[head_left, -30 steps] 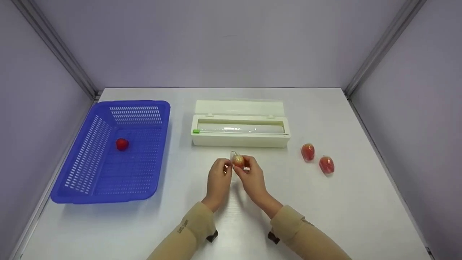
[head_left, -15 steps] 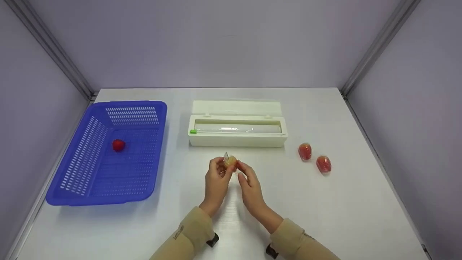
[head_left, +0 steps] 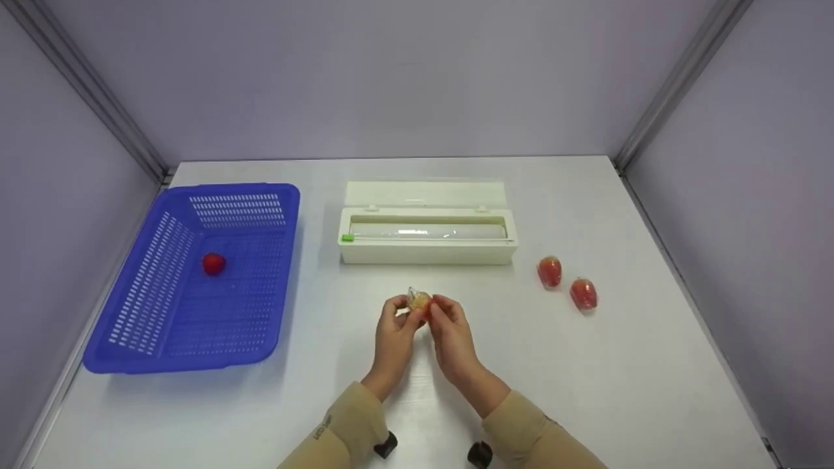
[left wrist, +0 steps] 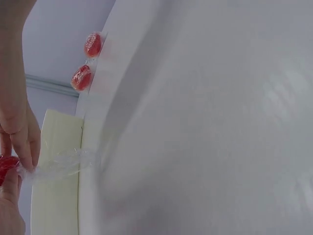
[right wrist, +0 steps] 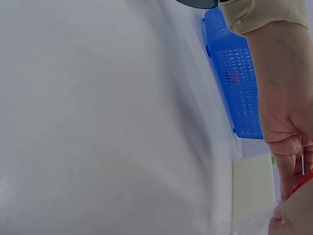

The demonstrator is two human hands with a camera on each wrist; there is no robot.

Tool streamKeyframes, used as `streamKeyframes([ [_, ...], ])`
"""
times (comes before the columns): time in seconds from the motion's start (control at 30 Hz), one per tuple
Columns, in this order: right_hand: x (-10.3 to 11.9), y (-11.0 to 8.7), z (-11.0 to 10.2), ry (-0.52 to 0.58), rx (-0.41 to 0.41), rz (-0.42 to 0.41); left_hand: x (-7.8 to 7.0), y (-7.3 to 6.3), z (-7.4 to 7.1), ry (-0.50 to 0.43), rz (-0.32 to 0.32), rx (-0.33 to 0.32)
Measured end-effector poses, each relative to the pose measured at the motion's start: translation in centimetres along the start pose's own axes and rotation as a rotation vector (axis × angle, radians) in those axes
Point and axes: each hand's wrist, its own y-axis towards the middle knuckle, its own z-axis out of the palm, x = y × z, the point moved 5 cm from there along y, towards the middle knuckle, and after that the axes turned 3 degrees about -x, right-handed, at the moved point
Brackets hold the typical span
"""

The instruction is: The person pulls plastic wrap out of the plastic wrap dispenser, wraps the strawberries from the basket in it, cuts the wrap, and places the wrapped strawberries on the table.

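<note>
In the head view, my left hand (head_left: 394,335) holds a small red-and-yellow fruit (head_left: 419,301) wrapped in clear cling film, fingers and thumb curled round it. My right hand (head_left: 454,335) pinches at the fruit's red right side, fingertips close against the left hand's. A loose tail of cling film (left wrist: 61,164) trails from the fingers in the left wrist view, beside the fruit's red skin (left wrist: 7,167). Just beyond the hands stands a white cling film dispenser (head_left: 427,253), lid raised, roll showing. Two film-wrapped red fruits (head_left: 550,272) (head_left: 584,294) lie on the right.
A blue plastic basket (head_left: 290,260) occupies the table's left side, with one red fruit (head_left: 213,264) inside. The white table (head_left: 651,378) meets grey panels at the back and sides. A green slider (head_left: 348,238) sits at the dispenser's left end.
The wrapped fruit has passed from mainly the right fingers into the left hand's grip and turned. The right hand let go briefly and now pinches its right side. Both hands sit slightly lower.
</note>
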Motion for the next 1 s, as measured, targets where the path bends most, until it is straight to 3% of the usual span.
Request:
streamKeyframes([
  [0.13,-0.3,0.3,-0.4,0.038,-0.038,0.041,0.3,-0.1,0.3,0.012,0.01,0.014],
  [0.27,-0.3,0.2,-0.7,0.105,-0.032,0.036,0.1,-0.2,0.2,0.18,0.069,-0.045],
  [0.37,-0.1,0.1,-0.9,0.178,-0.02,0.011,0.1,-0.2,0.2,0.247,0.077,-0.076],
  [0.43,0.1,0.1,-1.0,0.227,-0.007,-0.017,0.3,-0.1,0.3,0.225,0.048,-0.057],
  [0.53,0.5,0.1,-1.3,0.241,0.015,-0.072,1.1,-0.1,0.7,0.142,-0.081,0.011],
  [0.67,0.7,0.1,-1.9,0.113,0.016,-0.157,2.2,-0.3,1.2,0.039,-0.211,0.102],
  [0.77,0.8,0.0,-2.5,-0.036,-0.012,-0.215,2.1,-0.2,1.4,0.004,-0.179,0.12],
  [0.87,0.7,-0.1,-2.9,-0.157,-0.041,-0.244,1.7,-0.1,1.3,0.009,-0.129,0.097],
  [1.0,0.5,-0.3,-3.3,-0.235,-0.047,-0.253,1.2,0.1,1.3,0.036,-0.116,0.082],
])
